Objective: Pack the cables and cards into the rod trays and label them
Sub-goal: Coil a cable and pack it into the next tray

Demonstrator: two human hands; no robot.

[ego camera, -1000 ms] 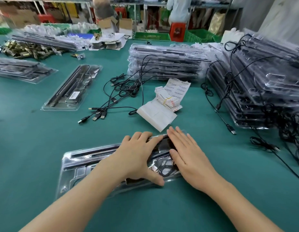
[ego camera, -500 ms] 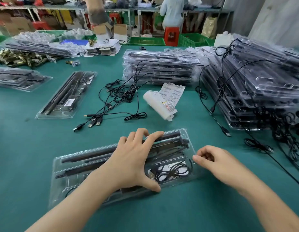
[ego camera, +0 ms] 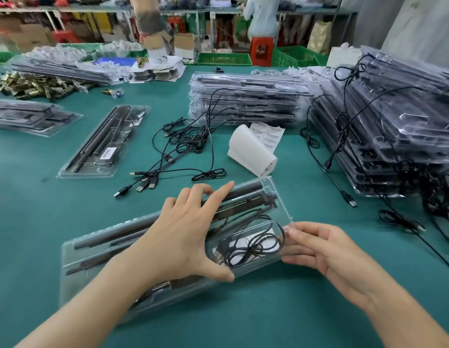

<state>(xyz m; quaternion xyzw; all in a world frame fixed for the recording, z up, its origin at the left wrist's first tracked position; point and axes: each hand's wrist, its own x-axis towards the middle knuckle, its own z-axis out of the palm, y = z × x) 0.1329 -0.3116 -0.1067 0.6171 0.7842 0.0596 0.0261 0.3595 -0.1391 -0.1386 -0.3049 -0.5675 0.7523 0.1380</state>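
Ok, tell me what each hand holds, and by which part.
Both hold the clear tray: left hand spans its middle, right hand grips its right end edge.

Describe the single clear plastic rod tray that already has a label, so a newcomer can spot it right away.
Start at the green table mat and look left of the loose tangle of black USB cables. A single clear plastic rod tray lies there alone, running diagonally, away from the tall tray stacks. Unlike the tray under the hands, it carries a small white barcode label on top.
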